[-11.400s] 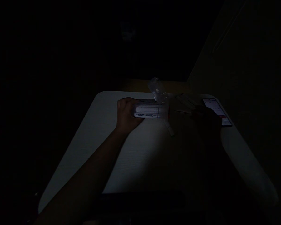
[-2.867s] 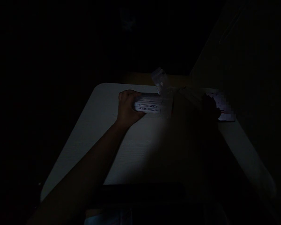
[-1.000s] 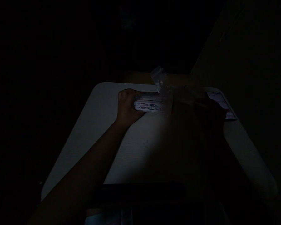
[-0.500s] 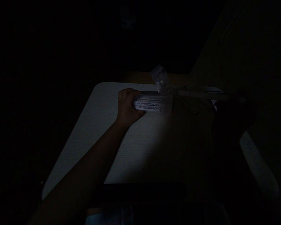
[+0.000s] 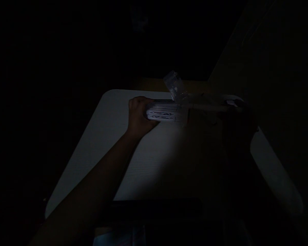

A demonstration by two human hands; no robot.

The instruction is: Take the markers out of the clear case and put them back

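Observation:
In dim light, my left hand (image 5: 138,114) is wrapped round the left end of a white box (image 5: 160,115) printed with drawings of double-tipped pens. Crumpled clear plastic wrap (image 5: 176,85) stands up from the box's right end and partly covers it. My right hand (image 5: 240,126) lies in deep shadow to the right, closed on a slim pale pen-shaped stick (image 5: 207,107). The stick's left tip reaches the box's right end; whether it is inside the wrap I cannot tell. The right fingers are barely visible.
Both hands are over a white wood-grained table (image 5: 92,136) with rounded corners. A small pale item (image 5: 231,102) lies at its far right, beyond my right hand. A dark bar (image 5: 156,207) runs along the near edge. Surroundings are nearly black.
My right hand has moved left with the stick, bringing its tip to the box's right end. My left hand and the box have barely moved. The picture is slightly darker.

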